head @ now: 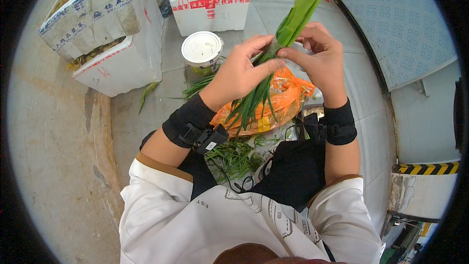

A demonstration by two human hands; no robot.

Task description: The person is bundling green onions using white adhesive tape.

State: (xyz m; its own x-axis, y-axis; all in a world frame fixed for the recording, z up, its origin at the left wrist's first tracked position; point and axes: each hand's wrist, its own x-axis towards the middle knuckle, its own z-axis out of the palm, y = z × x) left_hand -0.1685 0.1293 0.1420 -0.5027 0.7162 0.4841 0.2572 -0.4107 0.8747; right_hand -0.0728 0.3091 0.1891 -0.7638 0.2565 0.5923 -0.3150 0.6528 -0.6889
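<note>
A bundle of long green stalks (298,16), which look like scallions or garlic chives, slants between my two hands. Its pale end points up and away, and its dark leaf tips hang toward me. My left hand (240,66) grips the bundle near its middle, where it narrows at what looks like a clear band. The thumb and fingers of my right hand (320,57) pinch the same spot from the other side. Below the leaf tips lies an orange plastic bag (284,108), its contents partly hidden.
Loose green stalks (238,157) lie between my legs. Beyond my left hand stands a lidded white bucket (202,47) with more green leaves beside it. White foam boxes (210,13) stand ahead, and stacked foam boxes (121,69) at the left. A patterned panel (399,25) borders the right.
</note>
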